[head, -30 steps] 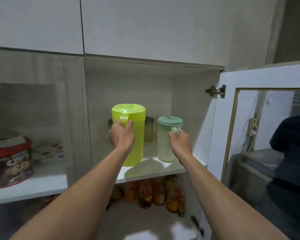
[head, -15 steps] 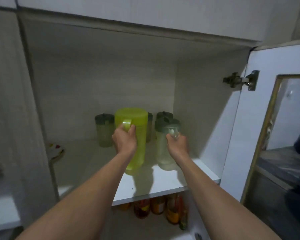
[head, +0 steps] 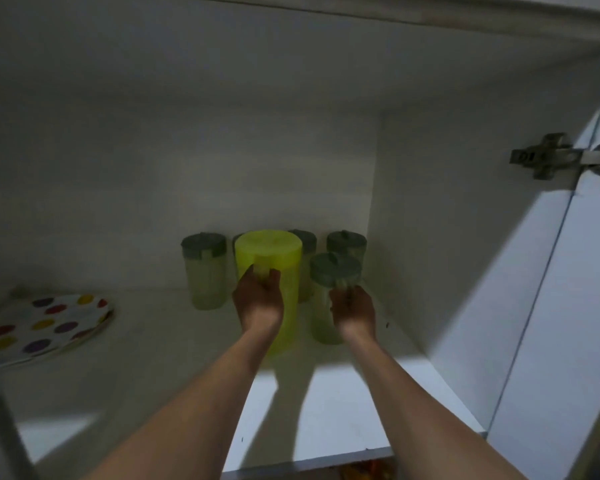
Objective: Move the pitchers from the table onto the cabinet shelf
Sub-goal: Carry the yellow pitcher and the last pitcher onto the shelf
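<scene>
Yellow-green pitcher [head: 274, 268] stands upright on the cabinet shelf [head: 174, 341], left hand [head: 260, 299] wrapped round its handle side, fingers [head: 273, 277] curled shut on it near the top. Base looks down on the shelf, but the forearm hides part of it. Clear pitcher with grey-green lid [head: 331, 282] sits just to its right, also upright on the shelf; right hand [head: 354, 311] grips its handle, fingers closed round it just under the lid.

Both pitchers are toward the rear right of the compartment, close together, a narrow gap between them. Behind them, against the back wall: more clear lidded pitchers of the same sort, one at the left [head: 205, 268], one partly hidden behind the yellow-green one [head: 305, 258], one at the far right [head: 347, 244]. Possibly another directly behind the yellow-green one, mostly hidden.

Polka-dot plate [head: 42, 323] lies flat at the shelf's left end, well apart from the pitchers. Cabinet door [head: 568, 306] stands open on the right, metal hinge [head: 548, 157] on the side wall. Interior is dim; front edge of the shelf is lit.
</scene>
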Demonstrator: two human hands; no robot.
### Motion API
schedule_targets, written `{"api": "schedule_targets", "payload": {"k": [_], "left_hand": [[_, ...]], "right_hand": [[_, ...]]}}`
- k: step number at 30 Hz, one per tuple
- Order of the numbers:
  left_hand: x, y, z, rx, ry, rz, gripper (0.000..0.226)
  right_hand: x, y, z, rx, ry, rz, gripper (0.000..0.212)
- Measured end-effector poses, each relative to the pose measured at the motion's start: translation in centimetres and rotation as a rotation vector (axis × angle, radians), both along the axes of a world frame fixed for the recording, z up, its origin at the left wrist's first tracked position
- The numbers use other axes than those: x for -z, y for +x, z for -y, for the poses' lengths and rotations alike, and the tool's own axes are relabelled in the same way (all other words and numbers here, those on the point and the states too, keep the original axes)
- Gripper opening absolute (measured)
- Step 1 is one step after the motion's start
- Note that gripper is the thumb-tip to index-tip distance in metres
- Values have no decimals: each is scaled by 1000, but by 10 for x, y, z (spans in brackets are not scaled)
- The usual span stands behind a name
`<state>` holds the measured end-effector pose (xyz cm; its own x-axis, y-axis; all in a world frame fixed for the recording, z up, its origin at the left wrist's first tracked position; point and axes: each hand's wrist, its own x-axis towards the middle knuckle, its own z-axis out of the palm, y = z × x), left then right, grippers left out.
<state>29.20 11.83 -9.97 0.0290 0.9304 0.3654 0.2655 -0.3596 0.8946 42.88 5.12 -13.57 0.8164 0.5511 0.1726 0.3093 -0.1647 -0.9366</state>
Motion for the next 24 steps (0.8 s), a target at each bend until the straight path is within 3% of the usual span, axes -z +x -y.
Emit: {"api": "schedule_targets", "payload": {"k": [4,9,13,18,24], "left_hand": [[2,8,1,27,-27,36,32],[-1,1,5,56,-39,-60,57],[-3,-19,22,-20,74,-129,65],[-24,-58,52,-129,280,-286,63],[-49,-99,94,32,623,-482,41]], "right_hand": [[-8,1,5,-25,-61,38,26],[-14,0,19,-35,-210,161,47],[-27,-16,43,11,-373,323,73],[-53,-48,89,65,-437,474,60],[-84,-95,163,60,-481,644,53]]}}
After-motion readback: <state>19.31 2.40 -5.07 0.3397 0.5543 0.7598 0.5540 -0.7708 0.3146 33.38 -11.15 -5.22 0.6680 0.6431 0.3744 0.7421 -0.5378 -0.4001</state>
